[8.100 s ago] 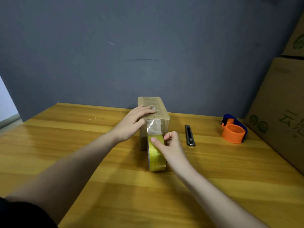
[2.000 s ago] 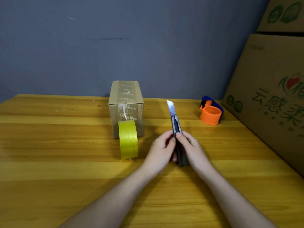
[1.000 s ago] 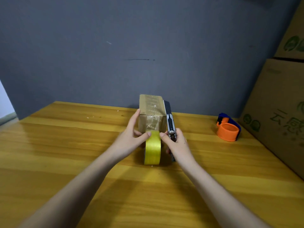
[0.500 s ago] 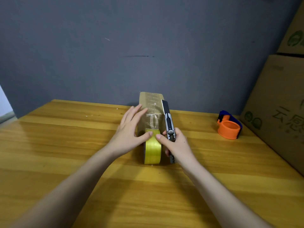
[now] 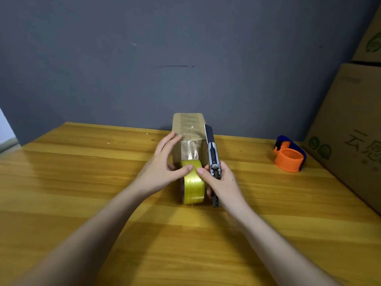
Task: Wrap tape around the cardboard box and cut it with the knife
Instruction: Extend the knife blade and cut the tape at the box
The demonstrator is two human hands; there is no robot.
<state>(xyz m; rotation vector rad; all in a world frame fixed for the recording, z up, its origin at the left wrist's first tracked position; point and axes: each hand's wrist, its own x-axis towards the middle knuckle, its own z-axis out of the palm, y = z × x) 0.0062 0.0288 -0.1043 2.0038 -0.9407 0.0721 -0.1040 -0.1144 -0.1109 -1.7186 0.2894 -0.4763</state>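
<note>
A small cardboard box (image 5: pixel 189 125) stands upright at the back of the wooden table (image 5: pixel 82 182), shiny tape on its top and front. A yellow tape roll (image 5: pixel 193 186) stands on edge right in front of it, a strip running up onto the box face. My left hand (image 5: pixel 162 172) rests against the box's left side, thumb on top of the roll. My right hand (image 5: pixel 221 182) grips a utility knife (image 5: pixel 213 155) with its blade out and pointing away, beside the box's right edge; its thumb also touches the roll.
An orange and blue tape dispenser (image 5: pixel 289 154) sits at the back right. Large printed cardboard boxes (image 5: pixel 354 131) are stacked along the right edge. A dark grey wall (image 5: pixel 185 58) rises directly behind the table.
Two seconds ago both hands held the knife in front of me. Since then they moved to the roll and box, and my left hand slid down the box's side.
</note>
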